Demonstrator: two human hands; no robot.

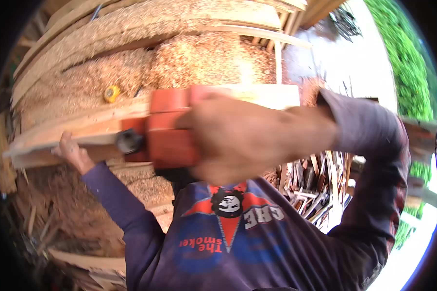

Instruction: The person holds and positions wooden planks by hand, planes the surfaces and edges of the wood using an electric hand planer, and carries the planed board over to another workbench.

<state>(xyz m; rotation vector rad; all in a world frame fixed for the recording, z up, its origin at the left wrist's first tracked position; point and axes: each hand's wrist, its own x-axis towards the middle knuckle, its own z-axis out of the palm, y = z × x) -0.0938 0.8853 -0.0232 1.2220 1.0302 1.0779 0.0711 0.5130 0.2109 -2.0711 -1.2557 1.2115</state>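
Note:
A red electric planer [167,128] with a black knob [129,141] at its front rests on a long wooden board [90,127]. My right hand [238,136] is closed around the planer's handle, blurred by motion; the handle itself is hidden behind it. Farther left, my left hand [74,153] grips the near edge of the same board, its fingertips on the upper face. The board runs from the left side under the planer, and its pale right end [289,92] comes out beyond my right hand.
Heaped wood shavings [204,56] cover the bench behind the board. A yellow tape measure [111,93] lies among them. More planks [243,13] lie at the back. Below my right arm is a pile of offcuts [315,182]. Coiled dark cable [345,23] sits on the floor at upper right.

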